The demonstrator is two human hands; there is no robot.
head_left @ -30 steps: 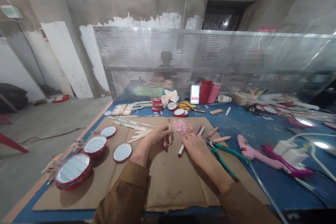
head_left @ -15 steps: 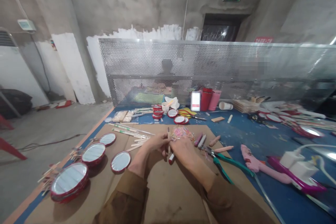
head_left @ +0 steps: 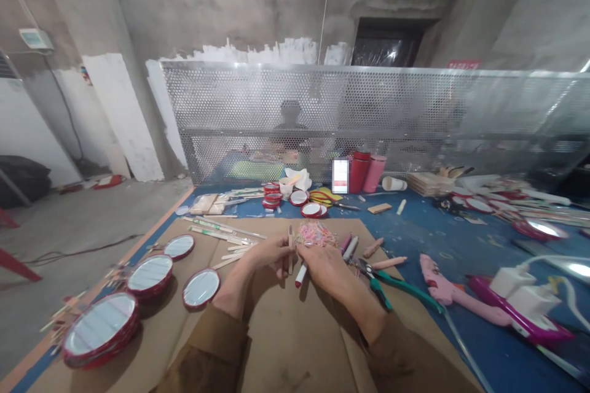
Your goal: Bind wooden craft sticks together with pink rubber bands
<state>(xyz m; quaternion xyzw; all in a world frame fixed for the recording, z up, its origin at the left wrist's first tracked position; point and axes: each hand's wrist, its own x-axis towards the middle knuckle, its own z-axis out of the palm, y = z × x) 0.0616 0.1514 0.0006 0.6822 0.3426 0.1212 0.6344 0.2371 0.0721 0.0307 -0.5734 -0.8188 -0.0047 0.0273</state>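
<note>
I see round red-rimmed mirrors [head_left: 200,288] on brown cardboard [head_left: 295,344], a blue worktop [head_left: 442,239], green-handled pliers [head_left: 382,285], a pink glue gun [head_left: 442,285] and pink-and-yellow rubber bands [head_left: 316,234].

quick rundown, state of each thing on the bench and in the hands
left hand: shut on a wooden stick, held upright
right hand: fingers at the stick, a white marker under it
pliers: lying flat on the cardboard
round mirrors: lying face up
rubber bands: loose pile
pink glue gun: lying on its side
</note>
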